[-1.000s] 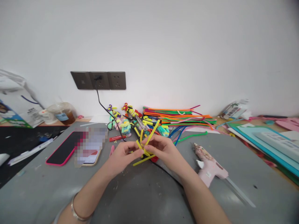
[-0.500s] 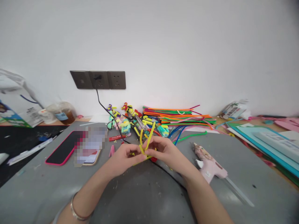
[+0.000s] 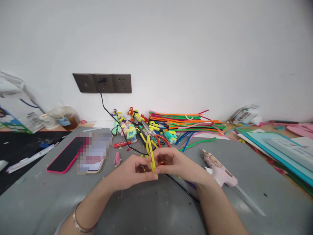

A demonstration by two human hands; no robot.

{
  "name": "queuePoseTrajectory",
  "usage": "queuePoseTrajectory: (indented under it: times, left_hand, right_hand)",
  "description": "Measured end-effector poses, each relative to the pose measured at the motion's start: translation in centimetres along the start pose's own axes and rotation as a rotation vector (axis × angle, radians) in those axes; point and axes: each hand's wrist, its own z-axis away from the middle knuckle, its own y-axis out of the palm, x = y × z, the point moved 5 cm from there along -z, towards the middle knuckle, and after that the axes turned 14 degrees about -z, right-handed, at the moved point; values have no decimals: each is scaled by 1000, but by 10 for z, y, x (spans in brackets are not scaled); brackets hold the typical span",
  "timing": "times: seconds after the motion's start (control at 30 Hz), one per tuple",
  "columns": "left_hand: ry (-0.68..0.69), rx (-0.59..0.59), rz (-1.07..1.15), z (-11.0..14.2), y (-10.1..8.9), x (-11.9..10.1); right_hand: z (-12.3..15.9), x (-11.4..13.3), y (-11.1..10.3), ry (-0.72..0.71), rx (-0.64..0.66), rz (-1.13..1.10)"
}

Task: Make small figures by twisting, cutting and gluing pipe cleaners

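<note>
Between my two hands is a bent yellow pipe cleaner point(image 3: 152, 156), its loop rising above my fingertips. My left hand point(image 3: 132, 173) pinches it from the left, with thumb and forefinger closed at its lower end. From the other side my right hand point(image 3: 174, 164) grips it between thumb and fingers. Just beyond the hands lie scissors point(image 3: 149, 130) with red-orange handles and black-and-yellow pliers point(image 3: 140, 133). A small pink fuzzy piece point(image 3: 117, 159) rests left of my left hand.
Bundled coloured pipe cleaners point(image 3: 188, 122) and small fuzzy figures point(image 3: 133, 114) lie by the wall. A pink glue gun point(image 3: 217, 169) is at right. Two phones point(image 3: 65, 155) lie at left. A black cord point(image 3: 107, 112) runs from the wall socket point(image 3: 102, 83) beneath my hands.
The yellow pipe cleaner's raised ends, spread in a V before, now stand close together as a narrow loop. My fingers have shifted slightly around it.
</note>
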Motion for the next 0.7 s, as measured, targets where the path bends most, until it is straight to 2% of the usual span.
queuePoseTrajectory:
  times: [0.27, 0.5, 0.63, 0.7]
  left_hand:
    - [48, 39, -53, 2, 1, -5]
    - [77, 158, -115, 5, 6, -6]
    - [62, 191, -115, 6, 8, -9]
    - [51, 162, -85, 4, 7, -9]
  right_hand:
    - [1, 0, 3, 44, 43, -54]
    - [4, -4, 9, 97, 135, -61]
    - [5, -5, 7, 98, 133, 12]
    - [4, -4, 5, 88, 101, 16]
